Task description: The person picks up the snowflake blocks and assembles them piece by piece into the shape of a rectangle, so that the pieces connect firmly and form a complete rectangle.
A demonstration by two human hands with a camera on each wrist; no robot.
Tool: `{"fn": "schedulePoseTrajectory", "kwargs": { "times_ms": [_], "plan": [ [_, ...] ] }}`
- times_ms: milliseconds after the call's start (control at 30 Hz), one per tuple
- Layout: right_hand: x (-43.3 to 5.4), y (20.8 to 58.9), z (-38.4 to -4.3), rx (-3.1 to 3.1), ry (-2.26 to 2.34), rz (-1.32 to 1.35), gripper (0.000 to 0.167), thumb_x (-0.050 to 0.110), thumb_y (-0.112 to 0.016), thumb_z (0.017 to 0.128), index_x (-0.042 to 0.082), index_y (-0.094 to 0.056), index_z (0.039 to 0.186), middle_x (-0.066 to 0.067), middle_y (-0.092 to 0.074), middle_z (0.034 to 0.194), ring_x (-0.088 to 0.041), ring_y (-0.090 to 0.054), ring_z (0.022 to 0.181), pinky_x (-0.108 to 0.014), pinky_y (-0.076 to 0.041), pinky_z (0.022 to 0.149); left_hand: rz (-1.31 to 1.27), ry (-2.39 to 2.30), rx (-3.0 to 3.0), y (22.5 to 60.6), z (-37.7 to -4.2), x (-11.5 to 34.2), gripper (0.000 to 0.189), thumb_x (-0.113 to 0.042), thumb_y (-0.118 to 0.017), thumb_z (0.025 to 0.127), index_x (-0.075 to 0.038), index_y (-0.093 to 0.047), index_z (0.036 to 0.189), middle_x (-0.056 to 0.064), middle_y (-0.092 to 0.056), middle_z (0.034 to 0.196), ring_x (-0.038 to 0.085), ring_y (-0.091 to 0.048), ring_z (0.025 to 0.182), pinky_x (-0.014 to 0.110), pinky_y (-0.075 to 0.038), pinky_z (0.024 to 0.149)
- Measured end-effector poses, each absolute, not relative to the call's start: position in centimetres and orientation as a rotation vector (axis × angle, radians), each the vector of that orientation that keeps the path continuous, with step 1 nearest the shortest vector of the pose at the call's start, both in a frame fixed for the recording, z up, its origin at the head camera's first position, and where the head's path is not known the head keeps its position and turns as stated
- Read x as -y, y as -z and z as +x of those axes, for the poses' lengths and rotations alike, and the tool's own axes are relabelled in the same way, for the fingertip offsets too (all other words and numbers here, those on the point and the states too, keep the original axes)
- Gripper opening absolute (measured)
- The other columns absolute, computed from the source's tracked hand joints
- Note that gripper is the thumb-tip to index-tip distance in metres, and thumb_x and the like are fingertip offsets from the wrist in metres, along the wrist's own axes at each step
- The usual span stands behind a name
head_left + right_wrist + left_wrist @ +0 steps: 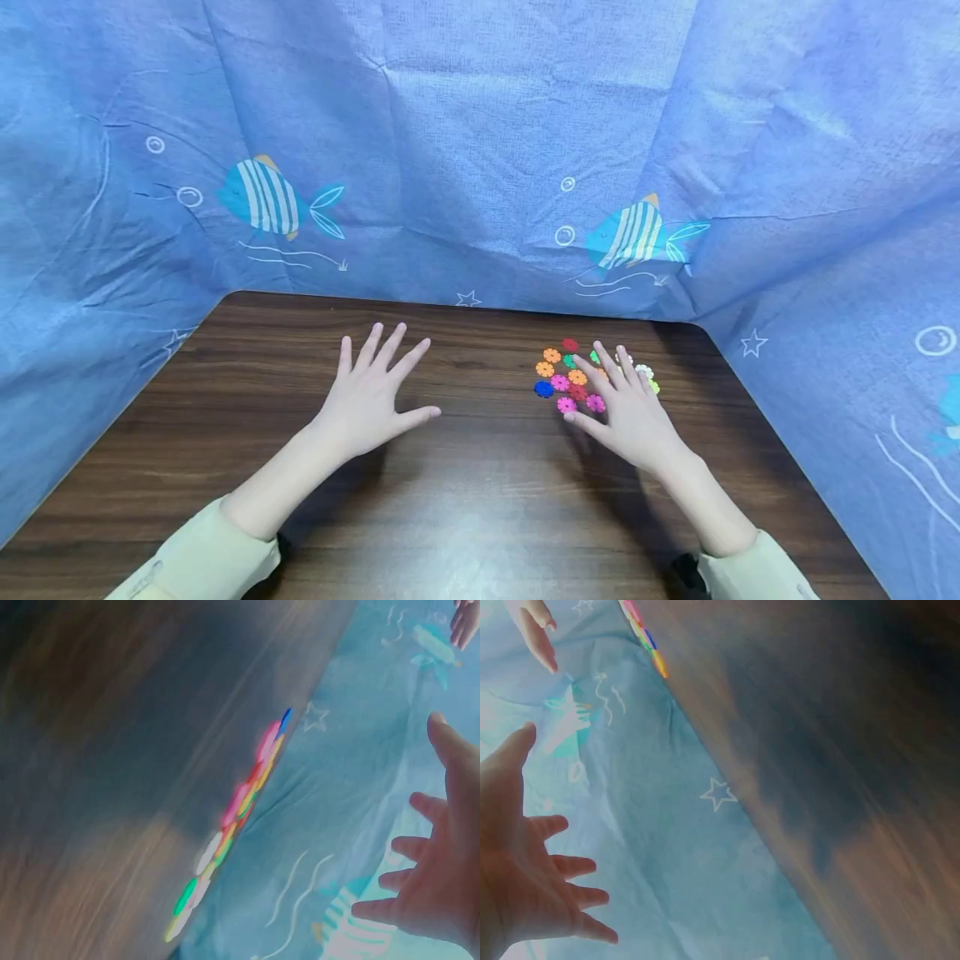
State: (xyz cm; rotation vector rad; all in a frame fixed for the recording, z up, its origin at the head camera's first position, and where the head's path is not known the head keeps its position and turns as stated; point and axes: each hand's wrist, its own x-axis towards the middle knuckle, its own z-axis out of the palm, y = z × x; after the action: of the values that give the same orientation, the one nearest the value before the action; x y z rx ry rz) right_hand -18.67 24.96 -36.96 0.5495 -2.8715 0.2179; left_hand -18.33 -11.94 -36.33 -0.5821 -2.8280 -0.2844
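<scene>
1. Left hand (369, 407): raised above the wooden table (465, 475), palm down, fingers and thumb spread wide, holding nothing. I see its shadow fall on the tabletop below the wrist.
2. Right hand (639, 418): also raised, fingers and thumb spread wide, holding nothing. It is the hand nearest the discs; the right wrist view shows it apart from them.
3. Notched plastic discs (560, 382): lying flat in a loose cluster on the right half of the table, toward the far edge. Colours are red, orange, green, pink, blue, white and yellow-green. From the head view, the right hand hides part of the cluster.
4. Disc positions: the blue disc (543, 389) marks the left side; a red disc (570, 344) lies farthest from the person; a white disc (644, 371) lies on the right side.
5. Markings: the blue cloth (487, 125) behind the table carries printed striped fish (266, 196), bubbles and a star outline (468, 298). A small dark mark (147, 577) on the left sleeve (206, 550) is too fine to read.
</scene>
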Motion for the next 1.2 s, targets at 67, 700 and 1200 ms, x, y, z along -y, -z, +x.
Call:
{"fn": "schedulePoseTrajectory", "kwargs": {
  "times_ms": [67,700,1200],
  "plan": [
    [-25.5,36.9,-19.1,2.869,-0.238,0.542,0.081,0.061,-0.061,0.081,0.028,-0.029,0.148,-0.009,-0.016,0.157,-0.04,-0.007,0.143,-0.069,-0.017,0.104,-0.584,0.31,2.79,36.2,-18.9,11.3,0.088,-0.076,-0.048,0.079,-0.031,-0.021,0.15,0.008,-0.015,0.158,0.033,-0.005,0.145,0.065,-0.001,0.109],
    [-29.9,39.5,-26.0,2.867,-0.77,0.746,0.072,0.04,-0.069,0.085,0.016,-0.037,0.145,-0.012,-0.03,0.152,-0.035,-0.029,0.138,-0.06,-0.03,0.103,-0.816,0.576,2.72,37.7,-25.2,4.4,0.079,-0.055,-0.064,0.082,-0.019,-0.036,0.146,0.008,-0.035,0.15,0.027,-0.022,0.142,0.055,-0.01,0.114],
    [-31.1,41.0,-30.1,3.002,-0.682,0.864,0.047,0.025,-0.074,0.082,0.011,-0.062,0.125,-0.015,-0.058,0.128,-0.035,-0.051,0.119,-0.053,-0.042,0.096,-1.172,0.648,2.921,40.4,-28.9,-2.6,0.068,-0.038,-0.068,0.086,-0.015,-0.041,0.143,0.004,-0.046,0.143,0.026,-0.036,0.134,0.046,-0.029,0.109]
  ]
}}
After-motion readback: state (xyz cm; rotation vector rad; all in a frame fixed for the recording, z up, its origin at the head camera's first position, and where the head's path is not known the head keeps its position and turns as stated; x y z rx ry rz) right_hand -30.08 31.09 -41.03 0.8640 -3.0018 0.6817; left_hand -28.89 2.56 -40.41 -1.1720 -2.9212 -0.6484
